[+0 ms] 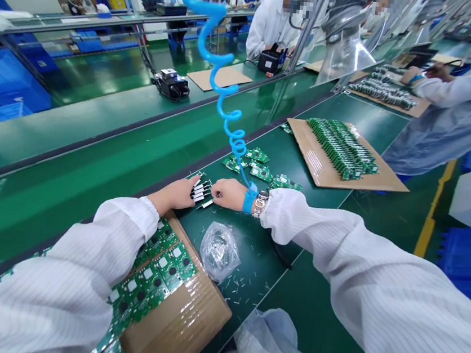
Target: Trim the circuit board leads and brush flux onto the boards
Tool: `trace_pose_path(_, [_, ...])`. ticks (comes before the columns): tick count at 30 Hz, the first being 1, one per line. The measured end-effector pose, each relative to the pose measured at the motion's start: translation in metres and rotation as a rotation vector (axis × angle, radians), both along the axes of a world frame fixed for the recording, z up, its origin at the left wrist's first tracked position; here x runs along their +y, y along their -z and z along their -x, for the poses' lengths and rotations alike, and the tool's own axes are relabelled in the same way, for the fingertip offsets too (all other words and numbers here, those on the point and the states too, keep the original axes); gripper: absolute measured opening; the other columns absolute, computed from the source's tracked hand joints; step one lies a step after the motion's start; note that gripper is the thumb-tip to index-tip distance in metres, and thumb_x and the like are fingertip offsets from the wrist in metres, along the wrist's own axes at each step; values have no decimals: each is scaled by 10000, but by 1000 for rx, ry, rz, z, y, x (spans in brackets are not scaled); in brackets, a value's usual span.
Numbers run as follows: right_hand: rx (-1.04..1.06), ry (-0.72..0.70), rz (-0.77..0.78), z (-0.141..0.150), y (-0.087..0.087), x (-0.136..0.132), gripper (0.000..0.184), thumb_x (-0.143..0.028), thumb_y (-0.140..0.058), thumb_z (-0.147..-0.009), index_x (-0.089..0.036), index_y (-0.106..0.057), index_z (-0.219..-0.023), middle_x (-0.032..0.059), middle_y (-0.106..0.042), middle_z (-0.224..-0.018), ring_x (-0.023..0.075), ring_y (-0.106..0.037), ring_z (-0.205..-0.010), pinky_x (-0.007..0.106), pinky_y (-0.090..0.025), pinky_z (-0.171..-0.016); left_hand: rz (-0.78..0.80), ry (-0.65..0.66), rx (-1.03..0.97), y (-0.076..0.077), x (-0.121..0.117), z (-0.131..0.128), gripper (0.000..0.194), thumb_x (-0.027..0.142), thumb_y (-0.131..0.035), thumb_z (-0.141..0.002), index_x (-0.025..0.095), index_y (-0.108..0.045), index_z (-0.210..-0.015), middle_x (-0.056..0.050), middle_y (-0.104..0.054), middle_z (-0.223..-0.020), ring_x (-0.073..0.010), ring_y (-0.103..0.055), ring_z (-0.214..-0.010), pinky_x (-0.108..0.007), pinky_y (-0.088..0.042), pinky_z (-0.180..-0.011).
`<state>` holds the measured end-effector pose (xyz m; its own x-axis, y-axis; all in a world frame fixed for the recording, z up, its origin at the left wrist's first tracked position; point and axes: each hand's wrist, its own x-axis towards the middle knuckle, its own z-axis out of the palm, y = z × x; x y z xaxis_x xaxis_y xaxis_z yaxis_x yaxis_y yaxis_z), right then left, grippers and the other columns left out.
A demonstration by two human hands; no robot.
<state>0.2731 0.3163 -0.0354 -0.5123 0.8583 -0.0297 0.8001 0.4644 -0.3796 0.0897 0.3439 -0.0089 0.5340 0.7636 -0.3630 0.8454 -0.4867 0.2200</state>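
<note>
- Left hand (181,194): just beyond the clear plastic bag (219,252) and a little to its left; its fingers and thumb grasp a row of small white-and-black parts (200,191) with thin wire ends.
- Right hand (230,194): beyond the bag, facing the left hand; its fingers are curled in close at the right side of the parts; whether it pinches one cannot be told.
- The parts: between the two hands, beyond the bag, above the dark green table (322,200).
- Right wrist: a blue strap (250,199) joined to a coiled blue cord (219,73) that rises past the bag's far side; a metal watch (260,204) sits next to the strap.
- Near side of the bag: short wire bits (243,291) scattered on the table.
- Left of the bag: a cardboard sheet (185,318) with green circuit boards (155,281) laid flat in rows, partly hidden by the left sleeve (95,245).
- Beyond the bag, slightly right: several loose circuit boards (261,171); farther right, another cardboard sheet (319,172) carries tightly packed rows of boards (343,149).
- Far beyond the bag: a person in white (270,24); another in pale clothing (451,110) to the right.
</note>
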Motion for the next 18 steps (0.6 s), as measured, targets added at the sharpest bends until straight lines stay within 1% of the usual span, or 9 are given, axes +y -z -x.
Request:
trace_pose_path(5, [24, 68, -22, 7, 0, -4, 98, -219, -566, -769, -179, -652, -792, 36, -610, -820, 148, -547, -767, 250, -381, -711, 6, -6, -34, 2, 4, 2, 389, 331, -576, -869, 174, -513, -1219, -92, -579, -1186, -228, -591, -1014, -454, -496, -866])
trace_pose_path(10, [68, 165, -70, 17, 1, -9, 119, -231, -561, -772, -165, -655, -800, 75, -595, -956, 169, -552, -794, 273, -397, -693, 28, -43, -34, 4, 7, 3, 352, 328, -578, -869, 164, -536, -1179, -81, -597, -1135, -212, -605, -963, -429, -514, -828])
trace_pose_path(13, [110, 180, -102, 18, 3, -8, 121, -228, -590, -743, -165, -645, -831, 83, -573, -1025, 188, -548, -875, 286, -418, -750, 41, -59, -33, 4, 9, 3, 326, 332, -579, -868, 160, -555, -1145, -75, -604, -1113, -208, -606, -950, -420, -517, -818])
trace_pose_path(15, [145, 175, -123, 18, 3, -5, 236, -214, -608, -717, -161, -628, -947, 94, -554, -1076, 201, -535, -944, 305, -426, -812, 50, -63, -40, 4, 10, 3, 327, 333, -580, -867, 159, -557, -1143, -75, -602, -1118, -211, -605, -958, -424, -515, -822])
trace_pose_path(18, [206, 142, -148, 18, 3, 2, 509, -223, -656, -655, -150, -555, -1148, 115, -527, -1154, 223, -514, -1031, 344, -423, -883, 81, -48, -57, 3, 12, 2, 324, 330, -579, -868, 155, -558, -1140, -75, -603, -1119, -210, -606, -955, -420, -519, -816])
